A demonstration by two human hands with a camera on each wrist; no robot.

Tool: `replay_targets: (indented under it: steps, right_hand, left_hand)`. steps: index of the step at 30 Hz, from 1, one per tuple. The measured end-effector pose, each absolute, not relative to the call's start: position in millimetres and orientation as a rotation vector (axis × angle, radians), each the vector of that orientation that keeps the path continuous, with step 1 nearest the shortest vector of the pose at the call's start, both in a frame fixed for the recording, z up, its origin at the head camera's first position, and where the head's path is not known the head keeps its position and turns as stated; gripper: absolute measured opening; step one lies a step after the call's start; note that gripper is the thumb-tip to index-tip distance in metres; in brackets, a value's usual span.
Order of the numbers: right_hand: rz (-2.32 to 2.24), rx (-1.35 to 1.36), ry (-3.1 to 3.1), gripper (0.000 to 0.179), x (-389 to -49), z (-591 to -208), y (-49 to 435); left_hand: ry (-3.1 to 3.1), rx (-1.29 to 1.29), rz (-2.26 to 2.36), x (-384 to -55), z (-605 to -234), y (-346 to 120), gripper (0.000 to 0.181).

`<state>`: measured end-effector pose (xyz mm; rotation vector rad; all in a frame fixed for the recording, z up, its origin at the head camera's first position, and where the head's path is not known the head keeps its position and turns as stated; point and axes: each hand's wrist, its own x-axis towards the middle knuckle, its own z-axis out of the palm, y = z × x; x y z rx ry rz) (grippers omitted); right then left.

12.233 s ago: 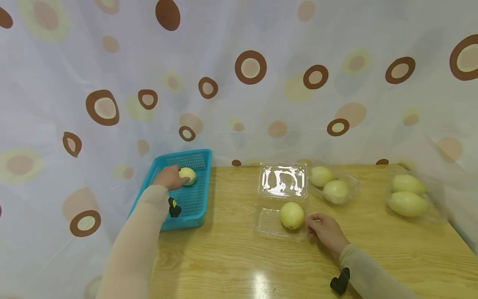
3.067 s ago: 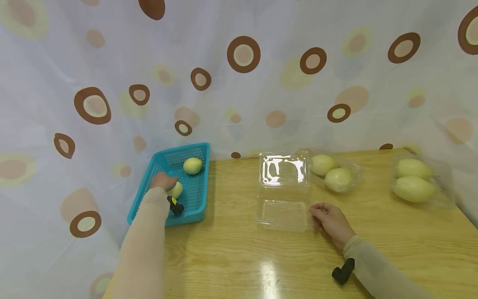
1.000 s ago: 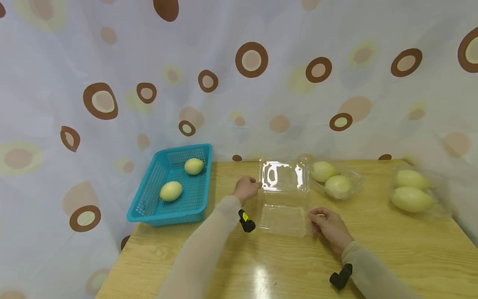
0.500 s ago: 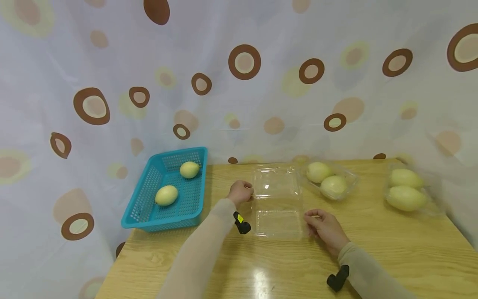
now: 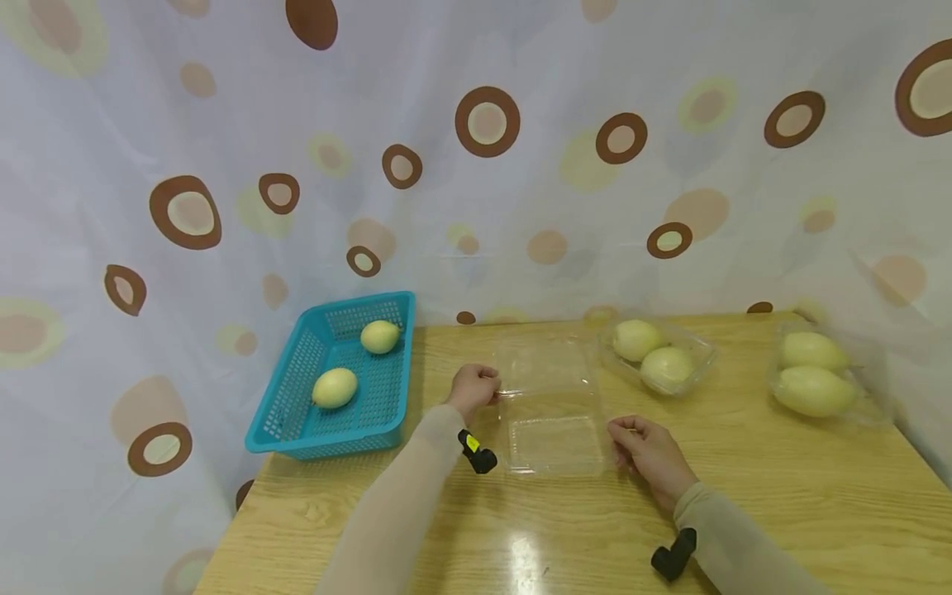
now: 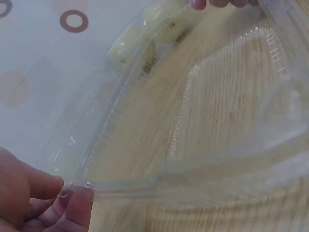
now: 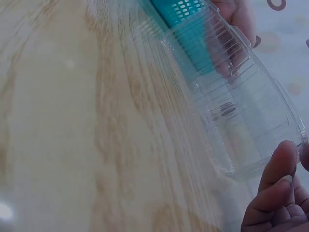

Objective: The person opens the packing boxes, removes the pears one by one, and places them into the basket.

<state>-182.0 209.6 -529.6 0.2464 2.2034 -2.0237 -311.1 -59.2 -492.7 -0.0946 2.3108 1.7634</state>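
Observation:
A clear plastic clamshell box [image 5: 558, 446] lies spread at the middle of the table, nothing inside it. My left hand [image 5: 473, 390] pinches the left edge of its far half, the lid [image 5: 543, 364]; in the left wrist view the thumb and fingers [image 6: 79, 205] close on that rim. On the near half's right side, my right hand [image 5: 651, 459] pinches the rim, thumb against fingers [image 7: 280, 166] in the right wrist view. To the left, a blue plastic basket [image 5: 327, 446] holds two pale yellow melons, one nearer [image 5: 335, 388] and one farther [image 5: 380, 337].
Behind my right hand, another clear clamshell [image 5: 702, 355] contains two pale melons [image 5: 667, 368]. A similar packed clamshell [image 5: 870, 397] stands at the far right with two melons [image 5: 814, 391]. A patterned curtain [image 5: 550, 165] hangs along the wooden table's [image 5: 565, 537] back edge.
Twelve seconds ago, a melon sat in the middle clamshell; now both melons are in the basket. My left hand has left the basket for the lid, whose bright glare has gone.

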Motion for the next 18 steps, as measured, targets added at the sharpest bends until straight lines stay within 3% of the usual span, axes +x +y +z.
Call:
replay_targets:
  steps: [10, 18]
  right_hand:
    - [-2.078, 0.261, 2.120, 0.049, -182, -527, 206]
    - [-2.147, 0.237, 2.063, 0.041, -184, -529, 189]
  left_hand:
    - [2.170, -0.224, 2.007, -303, -498, -75, 0.031]
    - [2.071, -0.410, 2.163, -285, -499, -84, 0.034]
